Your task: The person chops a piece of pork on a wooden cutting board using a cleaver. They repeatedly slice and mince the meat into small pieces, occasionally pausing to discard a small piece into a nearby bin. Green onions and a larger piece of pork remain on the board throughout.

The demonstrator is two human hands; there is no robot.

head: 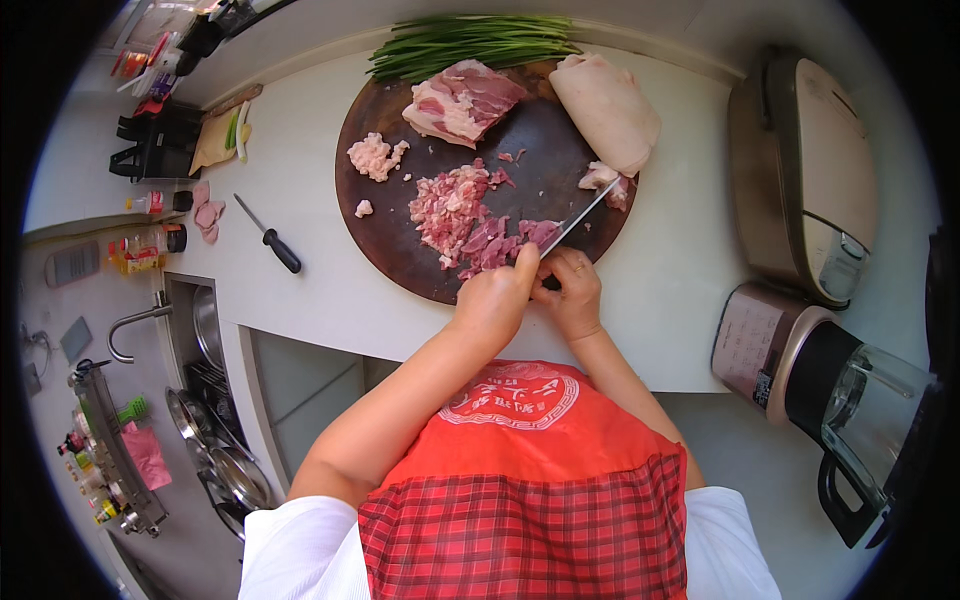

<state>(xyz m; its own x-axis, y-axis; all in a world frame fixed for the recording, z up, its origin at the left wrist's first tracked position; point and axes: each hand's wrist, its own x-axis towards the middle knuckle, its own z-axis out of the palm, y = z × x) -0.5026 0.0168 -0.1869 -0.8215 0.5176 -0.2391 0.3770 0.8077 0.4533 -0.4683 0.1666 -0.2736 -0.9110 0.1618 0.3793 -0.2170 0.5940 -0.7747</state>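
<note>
My left hand [495, 296] is closed around the handle end of a kitchen knife [581, 215], thumb on top. The blade, seen nearly edge-on, slants up to the right; its far end is by a small fatty meat piece [598, 175]. Curled close beside the blade's near end is my right hand [574, 285], wearing a ring; whether it pinches anything is hidden. Beneath lies a round dark chopping board [375, 247]. Chopped meat [454, 202] and sliced red meat [491, 244] lie left of the blade. Farther back are a raw meat chunk [466, 101] and a skin-on pork piece [607, 112].
Green stalks [472, 45] lie behind the board, with minced fat [373, 156] at its left. A sharpening steel [270, 236] rests on the white counter [300, 150]. On the right stand a rice cooker [802, 172] and a blender [795, 360]. A sink [202, 322] is at left.
</note>
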